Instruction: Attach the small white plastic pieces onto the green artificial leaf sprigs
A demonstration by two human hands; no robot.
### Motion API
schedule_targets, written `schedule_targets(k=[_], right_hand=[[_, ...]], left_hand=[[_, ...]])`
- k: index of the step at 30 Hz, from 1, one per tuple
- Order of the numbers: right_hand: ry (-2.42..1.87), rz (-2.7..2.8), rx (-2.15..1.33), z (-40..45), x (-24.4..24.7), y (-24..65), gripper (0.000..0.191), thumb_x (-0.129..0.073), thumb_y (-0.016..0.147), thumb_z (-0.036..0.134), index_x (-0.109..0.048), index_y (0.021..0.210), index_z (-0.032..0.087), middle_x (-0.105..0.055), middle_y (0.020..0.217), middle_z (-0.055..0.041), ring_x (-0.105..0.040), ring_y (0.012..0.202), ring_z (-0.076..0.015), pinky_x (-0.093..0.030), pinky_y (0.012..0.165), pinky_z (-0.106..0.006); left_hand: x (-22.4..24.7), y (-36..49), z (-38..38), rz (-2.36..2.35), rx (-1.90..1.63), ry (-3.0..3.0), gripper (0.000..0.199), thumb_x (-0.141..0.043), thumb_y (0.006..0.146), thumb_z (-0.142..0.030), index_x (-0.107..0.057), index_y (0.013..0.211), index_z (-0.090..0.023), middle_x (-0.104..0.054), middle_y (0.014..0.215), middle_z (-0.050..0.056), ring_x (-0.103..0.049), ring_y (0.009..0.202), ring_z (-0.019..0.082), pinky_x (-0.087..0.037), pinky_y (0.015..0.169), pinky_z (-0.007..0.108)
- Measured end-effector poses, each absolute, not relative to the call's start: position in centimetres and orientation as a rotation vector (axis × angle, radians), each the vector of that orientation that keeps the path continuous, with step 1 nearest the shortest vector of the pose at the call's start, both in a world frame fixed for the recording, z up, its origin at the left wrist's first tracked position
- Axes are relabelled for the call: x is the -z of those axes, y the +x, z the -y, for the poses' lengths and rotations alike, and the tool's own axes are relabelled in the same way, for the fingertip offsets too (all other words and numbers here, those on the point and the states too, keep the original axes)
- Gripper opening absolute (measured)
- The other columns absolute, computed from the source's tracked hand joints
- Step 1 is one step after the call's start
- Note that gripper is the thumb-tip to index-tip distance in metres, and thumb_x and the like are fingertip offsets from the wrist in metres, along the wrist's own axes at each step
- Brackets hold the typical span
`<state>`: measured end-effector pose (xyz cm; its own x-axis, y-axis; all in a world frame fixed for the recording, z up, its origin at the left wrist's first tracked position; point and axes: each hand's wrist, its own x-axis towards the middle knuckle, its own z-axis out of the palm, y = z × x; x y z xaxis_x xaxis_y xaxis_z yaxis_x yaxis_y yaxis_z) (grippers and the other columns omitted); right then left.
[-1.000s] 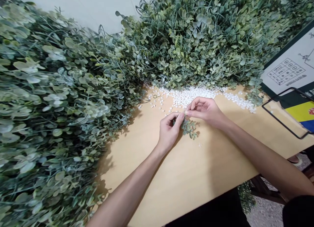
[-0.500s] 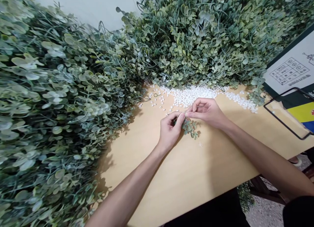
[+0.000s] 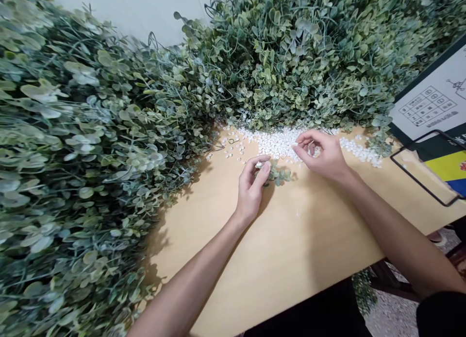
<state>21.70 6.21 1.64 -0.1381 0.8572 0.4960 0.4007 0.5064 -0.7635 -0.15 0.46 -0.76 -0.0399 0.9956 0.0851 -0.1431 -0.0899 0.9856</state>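
Note:
Near the middle of the table, my left hand (image 3: 252, 186) holds a small green leafy sprig (image 3: 279, 176) between thumb and fingers; its leaves stick out to the right, over the tabletop. To the upper right, my right hand (image 3: 322, 153) is closed in a pinch at the edge of a spread of small white pieces (image 3: 276, 142). What its fingertips grip is too small to make out; it may be one of the white pieces. The two hands are apart.
Thick artificial foliage (image 3: 80, 157) lines the left and back of the wooden table (image 3: 269, 274). At the right stand a printed box (image 3: 425, 104) and a black wire frame (image 3: 418, 180). A tiny white star-shaped bit (image 3: 297, 213) lies in front.
My right hand has moved away from my left, up and to the right, to the white pieces. My left hand has tilted slightly, and the sprig's leaves have shifted up.

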Motion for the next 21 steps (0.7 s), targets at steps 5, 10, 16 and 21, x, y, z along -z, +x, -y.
schedule_targets(k=[5,10,16,21], right_hand=[[-0.91,2.136,-0.278,-6.4,-1.0,22.2,0.018,-0.067,0.091,0.016,-0.071,0.108,0.021,-0.076,0.095,-0.0084,-0.068,0.09,-0.0262,-0.054,0.086,-0.04],[-0.858,2.335,-0.2,-6.4,-0.2,21.9,0.032,-0.06,0.089,0.005,-0.071,0.116,0.018,-0.078,0.102,-0.0121,-0.066,0.098,-0.0297,-0.054,0.088,-0.042],[-0.872,2.326,-0.243,-6.6,0.3,21.8,0.027,-0.057,0.092,0.004,-0.071,0.11,0.019,-0.077,0.1,-0.0112,-0.067,0.097,-0.0281,-0.053,0.088,-0.041],[-0.935,2.063,-0.495,-6.2,-0.6,21.3,0.01,-0.066,0.095,0.016,-0.072,0.102,0.021,-0.077,0.098,-0.0076,-0.069,0.092,-0.0242,-0.055,0.087,-0.039]], left_hand=[[1.2,-0.4,-0.8,-0.937,-1.41,1.085,0.031,-0.073,0.082,-0.025,-0.075,0.113,-0.025,-0.07,0.117,0.006,-0.065,0.103,0.021,-0.054,0.09,0.032],[1.4,-0.3,-0.9,-1.011,-1.401,1.186,0.033,-0.082,0.081,-0.027,-0.072,0.112,-0.024,-0.072,0.111,0.005,-0.066,0.104,0.02,-0.053,0.095,0.033],[0.5,0.1,-0.5,-1.108,-1.357,1.252,0.038,-0.088,0.08,-0.043,-0.07,0.106,-0.022,-0.071,0.103,0.003,-0.065,0.091,0.017,-0.051,0.081,0.028],[0.5,-0.1,-0.4,-1.081,-1.311,1.268,0.031,-0.075,0.092,-0.051,-0.071,0.099,-0.021,-0.059,0.083,0.0,-0.051,0.074,0.013,-0.043,0.069,0.026]])
